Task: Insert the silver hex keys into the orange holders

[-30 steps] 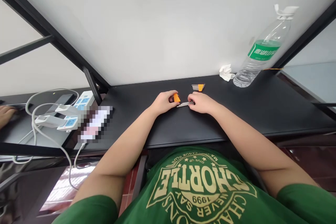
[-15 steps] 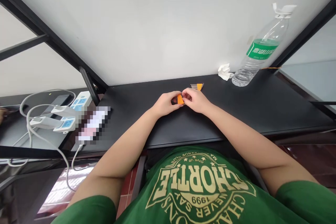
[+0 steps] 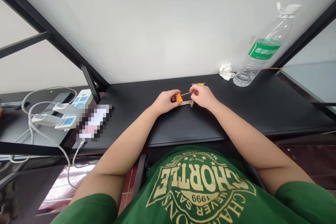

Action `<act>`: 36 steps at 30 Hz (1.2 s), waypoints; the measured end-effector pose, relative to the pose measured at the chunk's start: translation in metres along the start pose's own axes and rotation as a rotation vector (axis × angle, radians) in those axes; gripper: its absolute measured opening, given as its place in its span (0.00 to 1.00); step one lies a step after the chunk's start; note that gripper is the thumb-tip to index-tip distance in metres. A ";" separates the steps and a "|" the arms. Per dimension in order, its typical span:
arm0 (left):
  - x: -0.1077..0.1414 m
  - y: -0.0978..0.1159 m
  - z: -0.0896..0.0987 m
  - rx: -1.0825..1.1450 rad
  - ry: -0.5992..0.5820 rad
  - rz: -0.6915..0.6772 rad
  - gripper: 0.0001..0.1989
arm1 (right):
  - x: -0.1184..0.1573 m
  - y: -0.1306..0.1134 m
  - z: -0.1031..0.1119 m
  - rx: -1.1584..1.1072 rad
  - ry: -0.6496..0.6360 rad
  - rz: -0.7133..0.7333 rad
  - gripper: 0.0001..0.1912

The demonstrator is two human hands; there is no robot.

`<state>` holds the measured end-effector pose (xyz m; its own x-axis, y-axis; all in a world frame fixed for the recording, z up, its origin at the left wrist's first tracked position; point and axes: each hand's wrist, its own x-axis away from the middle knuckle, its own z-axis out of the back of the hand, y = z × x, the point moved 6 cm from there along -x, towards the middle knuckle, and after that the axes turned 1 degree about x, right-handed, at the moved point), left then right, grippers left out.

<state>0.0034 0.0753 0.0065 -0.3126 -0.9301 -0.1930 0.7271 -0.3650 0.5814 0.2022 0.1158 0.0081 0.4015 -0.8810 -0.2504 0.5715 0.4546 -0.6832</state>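
Now, one hex key in hand: left hand [image 3: 165,101] curled firmly round an orange holder [image 3: 179,97], fingers closed; right hand [image 3: 203,97] with thumb and forefinger pinching a thin steel key [image 3: 186,93] that runs out from the holder. Glossy L-shaped keys [image 3: 187,103] just below, on a matte black tabletop [image 3: 136,112]; an orange-capped set [image 3: 198,84] just beyond.

Hex keys [image 3: 187,103]: bright, smooth metal. Holder [image 3: 179,97]: glossy orange plastic. Desk top [image 3: 236,112]: matt black, smooth. Water bottle [image 3: 258,61]: clear, glossy plastic. Tissue [image 3: 226,71]: crumpled white paper. T-shirt [image 3: 202,189]: matt green cloth.
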 end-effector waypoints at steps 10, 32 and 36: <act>0.000 -0.013 0.006 0.068 0.026 0.052 0.29 | -0.001 0.017 -0.007 0.268 -0.255 -0.040 0.08; 0.004 0.016 -0.004 0.156 -0.027 -0.086 0.30 | 0.005 -0.022 -0.017 0.017 -0.046 0.203 0.07; 0.005 0.018 -0.003 0.130 -0.035 -0.103 0.25 | 0.006 -0.023 -0.020 0.058 -0.024 0.168 0.07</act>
<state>0.0170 0.0643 0.0137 -0.4042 -0.8851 -0.2307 0.6055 -0.4480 0.6578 0.1774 0.0975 0.0091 0.5113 -0.7891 -0.3406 0.5349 0.6023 -0.5925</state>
